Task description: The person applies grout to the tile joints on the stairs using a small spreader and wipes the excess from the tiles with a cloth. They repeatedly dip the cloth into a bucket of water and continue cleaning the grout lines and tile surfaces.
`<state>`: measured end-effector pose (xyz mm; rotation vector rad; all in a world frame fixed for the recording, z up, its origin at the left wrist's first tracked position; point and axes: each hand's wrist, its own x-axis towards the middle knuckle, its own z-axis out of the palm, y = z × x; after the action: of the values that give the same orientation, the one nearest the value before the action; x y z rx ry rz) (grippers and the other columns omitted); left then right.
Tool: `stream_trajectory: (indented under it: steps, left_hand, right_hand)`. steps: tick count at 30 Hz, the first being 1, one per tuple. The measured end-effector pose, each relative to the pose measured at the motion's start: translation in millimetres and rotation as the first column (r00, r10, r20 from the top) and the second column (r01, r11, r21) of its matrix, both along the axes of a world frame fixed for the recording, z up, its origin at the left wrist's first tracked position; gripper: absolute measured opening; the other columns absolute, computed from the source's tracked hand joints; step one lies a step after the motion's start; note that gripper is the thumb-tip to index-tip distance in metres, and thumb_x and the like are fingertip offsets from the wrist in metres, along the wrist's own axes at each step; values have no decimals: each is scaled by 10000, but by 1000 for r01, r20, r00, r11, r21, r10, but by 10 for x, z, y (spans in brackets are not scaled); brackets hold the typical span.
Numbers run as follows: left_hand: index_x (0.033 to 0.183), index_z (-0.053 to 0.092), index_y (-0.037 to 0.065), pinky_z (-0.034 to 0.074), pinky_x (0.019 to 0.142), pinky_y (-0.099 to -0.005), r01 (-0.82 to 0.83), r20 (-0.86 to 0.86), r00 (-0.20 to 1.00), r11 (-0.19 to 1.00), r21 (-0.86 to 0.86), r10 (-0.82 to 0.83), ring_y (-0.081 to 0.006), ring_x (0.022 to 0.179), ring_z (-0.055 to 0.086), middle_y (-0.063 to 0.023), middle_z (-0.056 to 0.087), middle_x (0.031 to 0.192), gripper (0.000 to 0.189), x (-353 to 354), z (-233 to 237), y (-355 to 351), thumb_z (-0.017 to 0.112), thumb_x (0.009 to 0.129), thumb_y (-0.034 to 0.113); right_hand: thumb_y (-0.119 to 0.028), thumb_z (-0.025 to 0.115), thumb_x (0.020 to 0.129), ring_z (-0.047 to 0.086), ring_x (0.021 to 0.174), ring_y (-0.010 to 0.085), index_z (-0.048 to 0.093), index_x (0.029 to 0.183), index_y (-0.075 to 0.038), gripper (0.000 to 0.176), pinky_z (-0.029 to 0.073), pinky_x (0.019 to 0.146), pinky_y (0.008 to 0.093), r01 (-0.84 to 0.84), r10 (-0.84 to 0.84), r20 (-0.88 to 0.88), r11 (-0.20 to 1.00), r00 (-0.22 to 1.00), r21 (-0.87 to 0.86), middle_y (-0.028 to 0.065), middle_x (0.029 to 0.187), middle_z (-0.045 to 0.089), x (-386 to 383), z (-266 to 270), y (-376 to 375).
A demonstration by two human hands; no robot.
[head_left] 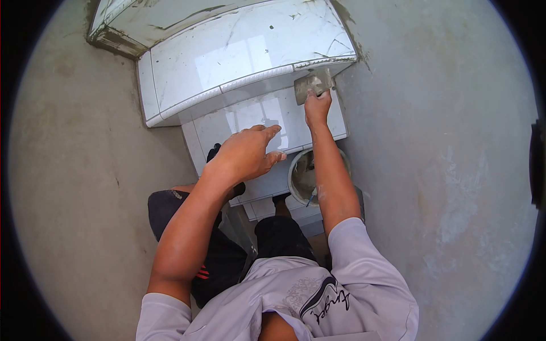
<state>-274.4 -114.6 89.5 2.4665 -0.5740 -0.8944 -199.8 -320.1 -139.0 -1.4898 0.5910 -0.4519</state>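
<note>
My right hand (317,108) grips a flat metal trowel (307,85) smeared with grey mortar. The trowel's blade is up against the underside of the upper step's front edge, near its right end; whether it touches cannot be made out. My left hand (245,152) hangs over the lower tiled step (213,128), fingers stretched out and thumb apart, with nothing in it. Beneath my right forearm stands a round bucket (292,181) with grey mortar inside, partly hidden by the arm.
White marbled tiles cover the upper step (239,54), which has a ridged front edge (256,78) and small mortar specks on top. Grey plastered walls rise on the left (96,159) and right (432,142). My legs and feet are on the lower steps.
</note>
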Motion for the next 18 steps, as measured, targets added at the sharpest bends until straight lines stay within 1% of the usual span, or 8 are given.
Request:
stream_trajectory:
  steps: [1,3,6,9,12,15,18]
  left_hand:
    - [1472,509,68,485,1043,-470,-6,3,1000,1000,-1,6,-429,1242,583,-233,585,1395,655,-13,2,10,717,930,372]
    - [1472,508,64,488,1039,-465,-17,11,1000,1000,-4,17,-429,1238,585,-231,588,1392,657,-18,4,33,717,931,374]
    - [1468,509,57,490,1041,-462,-20,-42,999,1000,15,21,-429,1234,588,-231,591,1385,653,-15,9,101,716,933,369]
    - [1460,515,48,493,1032,-465,-41,10,999,999,4,41,-432,1219,594,-237,599,1366,646,-14,2,174,718,932,361]
    - [1456,518,45,492,1031,-467,-76,-20,997,997,1,76,-432,1223,590,-236,596,1369,642,39,80,205,716,933,360]
    - [1455,519,43,490,1033,-468,-60,22,998,998,11,60,-431,1232,584,-234,590,1380,645,11,37,239,717,932,365]
    - [1457,516,46,486,1042,-469,-60,-9,998,998,17,60,-431,1245,578,-232,581,1397,647,69,71,252,717,932,366]
  right_hand:
    - [97,541,837,630,1007,222,534,1332,-6,505,501,910,332,89,-94,32,988,995,126,106,1198,633,30,2,-72]
    - [98,538,841,630,998,222,515,1346,-19,519,511,900,335,244,-286,61,895,956,373,99,1195,628,200,2,-396]
    - [105,520,848,628,989,217,487,1374,-56,551,535,874,375,185,-191,13,964,981,191,89,1192,617,340,-101,-728]
    - [113,495,854,626,974,218,496,1369,-88,553,552,830,418,183,-212,0,847,977,499,86,1178,616,441,-60,-690]
    - [139,469,839,610,1089,220,497,1411,-52,604,531,900,360,260,-199,-166,734,966,627,90,1247,607,547,334,-746]
    - [124,491,865,614,1078,216,529,1375,-33,535,522,910,359,170,-194,10,878,981,448,87,1243,620,449,282,-659]
    - [93,541,891,632,984,203,566,1294,-34,423,548,833,360,136,-157,105,974,982,182,85,1150,638,225,155,-593]
